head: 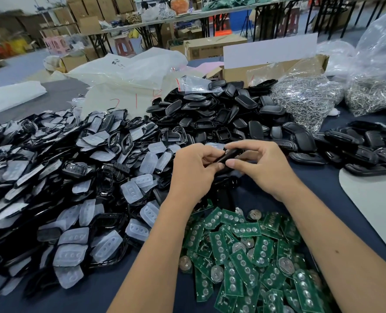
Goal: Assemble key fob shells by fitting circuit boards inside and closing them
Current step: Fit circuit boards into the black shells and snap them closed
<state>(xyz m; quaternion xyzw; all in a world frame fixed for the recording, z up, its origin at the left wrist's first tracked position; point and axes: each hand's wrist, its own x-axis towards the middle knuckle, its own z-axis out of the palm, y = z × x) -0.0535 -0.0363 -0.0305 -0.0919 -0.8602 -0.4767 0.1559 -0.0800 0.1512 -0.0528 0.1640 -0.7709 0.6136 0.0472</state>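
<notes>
A black key fob shell [227,155] is held between both hands above the dark table. My left hand [193,171] grips its left end with curled fingers. My right hand [258,164] pinches its right end between thumb and fingers. Most of the shell is hidden by the fingers, so I cannot tell whether a board sits inside. A heap of green circuit boards [246,251] lies below my wrists. Front shells with clear button pads [74,188] are piled at the left, and black back shells [221,114] are heaped beyond my hands.
More black shells [363,147] lie at the right. Bags of metal parts [307,98] and a cardboard box [271,68] stand at the back right, white plastic bags [131,73] at the back. A pale mat [372,199] lies by the right edge.
</notes>
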